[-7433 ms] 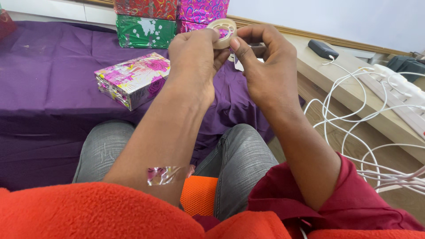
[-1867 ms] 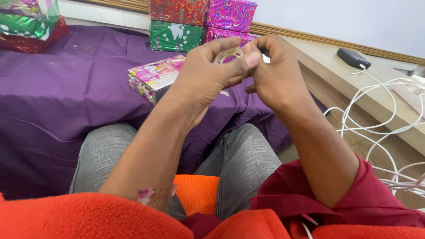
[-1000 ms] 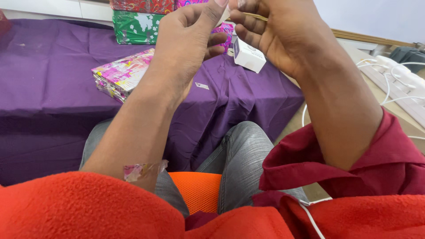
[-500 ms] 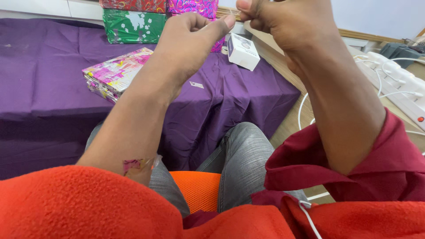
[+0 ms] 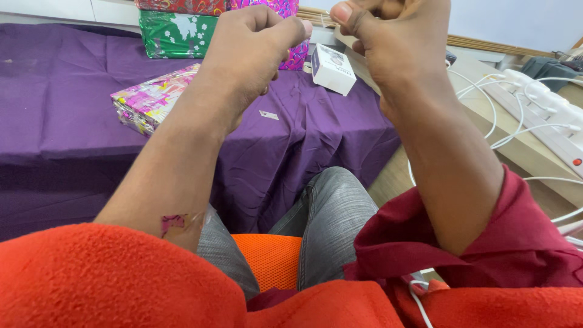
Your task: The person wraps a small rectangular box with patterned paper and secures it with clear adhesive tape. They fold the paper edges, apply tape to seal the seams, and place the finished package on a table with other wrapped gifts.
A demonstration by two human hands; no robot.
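Raised higher, left hand (image 5: 255, 42) and right hand (image 5: 398, 36) stay clenched; contents hidden.

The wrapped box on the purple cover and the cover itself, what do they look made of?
The wrapped box, lying beyond the left hand, looks covered in glossy metallic gift paper: it glints, with sharp folded edges. The purple cover looks like matte woven cloth, likely cotton: it creases and drapes softly.

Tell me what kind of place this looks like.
Probably a room at home set up for gift wrapping: wrapped boxes lie on a purple cloth, with more stacked behind, and a power strip with white cables sits on a wooden ledge.
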